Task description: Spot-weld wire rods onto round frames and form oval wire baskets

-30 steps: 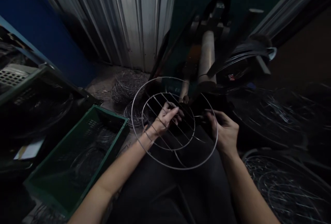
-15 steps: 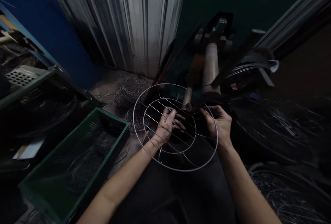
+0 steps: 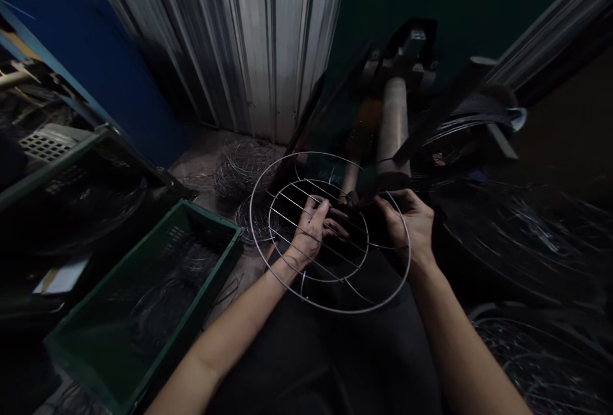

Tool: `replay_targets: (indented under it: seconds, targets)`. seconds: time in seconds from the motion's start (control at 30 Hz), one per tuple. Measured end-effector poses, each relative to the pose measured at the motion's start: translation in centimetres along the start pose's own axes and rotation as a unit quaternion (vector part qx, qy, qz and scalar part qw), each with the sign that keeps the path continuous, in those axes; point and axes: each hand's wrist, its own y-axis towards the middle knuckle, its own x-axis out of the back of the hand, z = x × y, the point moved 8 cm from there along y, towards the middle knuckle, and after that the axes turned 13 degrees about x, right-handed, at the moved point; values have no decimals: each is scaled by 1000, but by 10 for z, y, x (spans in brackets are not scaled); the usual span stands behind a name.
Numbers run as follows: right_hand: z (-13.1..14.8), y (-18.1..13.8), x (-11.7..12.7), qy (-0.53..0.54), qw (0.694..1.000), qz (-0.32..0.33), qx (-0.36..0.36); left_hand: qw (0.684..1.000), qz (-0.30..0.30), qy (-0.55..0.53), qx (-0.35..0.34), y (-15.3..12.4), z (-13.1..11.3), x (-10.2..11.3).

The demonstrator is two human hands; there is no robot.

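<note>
A round wire rack [image 3: 311, 305], with an outer ring, a smaller inner ring and several parallel bars, is tilted in front of me, its far side by the machine's metal rods. My left hand [image 3: 310, 233] is closed around bars inside the inner ring, thumb on the near side and fingers partly hidden behind. At the right rim, my right hand [image 3: 412, 220] has its fingers pinched together close to the lower rod [image 3: 351, 180]. Whatever sits between those fingertips is too dark and small to make out. The outer ring crosses in front of that hand.
A thick metal cylinder [image 3: 393, 121] juts from the green machine [image 3: 460, 6]. To the left stands a green crate [image 3: 115, 262] with wire pieces inside. Coiled wire [image 3: 242, 169] lies on the floor by the corrugated wall [image 3: 268, 38]. More wire parts [image 3: 531, 351] fill the lower right.
The whole view has shifted slightly, so the rack and both hands appear a little further right. Both hands keep the same hold.
</note>
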Motion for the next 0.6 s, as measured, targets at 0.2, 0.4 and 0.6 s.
replay_targets:
  seconds: [0.2,0.4,0.6]
  targets:
    - [-2,-8,11,6,999,40,-12,996,28,62,54,-5,-15,3]
    - [18,-65,48,-47,988,134,-54,996,49,49,58,-13,-11,-2]
    - [20,-48,31,-44,998,40,-26,999,-29,4,-23,-25,-6,-1]
